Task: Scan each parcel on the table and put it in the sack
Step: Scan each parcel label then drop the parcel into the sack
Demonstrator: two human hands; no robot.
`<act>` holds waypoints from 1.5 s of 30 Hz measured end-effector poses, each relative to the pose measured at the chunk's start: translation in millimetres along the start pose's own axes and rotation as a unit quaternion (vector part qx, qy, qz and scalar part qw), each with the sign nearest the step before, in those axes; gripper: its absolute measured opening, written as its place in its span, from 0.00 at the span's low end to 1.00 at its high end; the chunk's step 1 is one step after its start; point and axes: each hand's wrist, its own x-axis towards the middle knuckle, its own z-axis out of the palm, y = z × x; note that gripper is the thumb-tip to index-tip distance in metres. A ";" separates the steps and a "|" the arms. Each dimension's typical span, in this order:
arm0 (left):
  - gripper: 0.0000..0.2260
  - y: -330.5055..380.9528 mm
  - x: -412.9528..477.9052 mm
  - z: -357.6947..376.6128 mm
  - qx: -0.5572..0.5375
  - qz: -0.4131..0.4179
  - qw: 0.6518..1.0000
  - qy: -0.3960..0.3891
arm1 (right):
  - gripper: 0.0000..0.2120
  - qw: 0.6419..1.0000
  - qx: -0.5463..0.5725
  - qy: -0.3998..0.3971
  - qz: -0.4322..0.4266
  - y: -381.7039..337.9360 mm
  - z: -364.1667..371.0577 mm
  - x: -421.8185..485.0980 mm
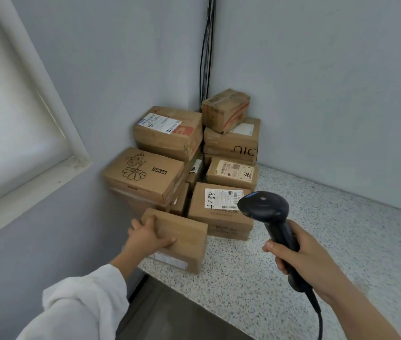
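Several cardboard parcels are stacked in the corner of a speckled table [280,278]. My left hand [146,238] grips the left end of a plain brown parcel [183,238] at the front of the pile, near the table's front-left edge. My right hand [302,253] holds a black barcode scanner [268,212] upright by its handle, its head over the table to the right of that parcel. Just behind sits a parcel with a white label marked 5288 [219,207]. No sack is in view.
A flower-printed box [143,175] and a labelled box [167,131] stand at the left of the pile, others [231,141] at the back right. Black cables [206,57] run down the wall corner. A window ledge [22,190] lies left. The scanner's cord [319,322] hangs down.
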 end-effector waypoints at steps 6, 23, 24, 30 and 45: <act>0.38 55.0 -39.2 49.2 0.086 0.104 0.991 -0.021 | 0.07 0.999 0.006 0.032 0.009 14.0 -13.3 -14.9; 0.40 232.2 -126.0 165.6 0.205 0.314 0.921 -0.106 | 0.07 0.985 0.043 0.151 0.065 101.8 -158.6 -111.9; 0.40 241.3 -130.7 172.3 0.208 0.320 0.919 -0.104 | 0.07 0.985 0.043 0.155 0.067 107.5 -169.2 -117.6; 0.39 280.4 -150.5 202.2 0.216 0.325 0.918 -0.071 | 0.07 0.984 0.037 0.161 0.070 131.9 -216.8 -147.4; 0.29 313.2 -108.8 213.9 0.260 0.279 0.922 -0.067 | 0.09 0.984 0.064 0.146 0.078 161.8 -252.0 -164.8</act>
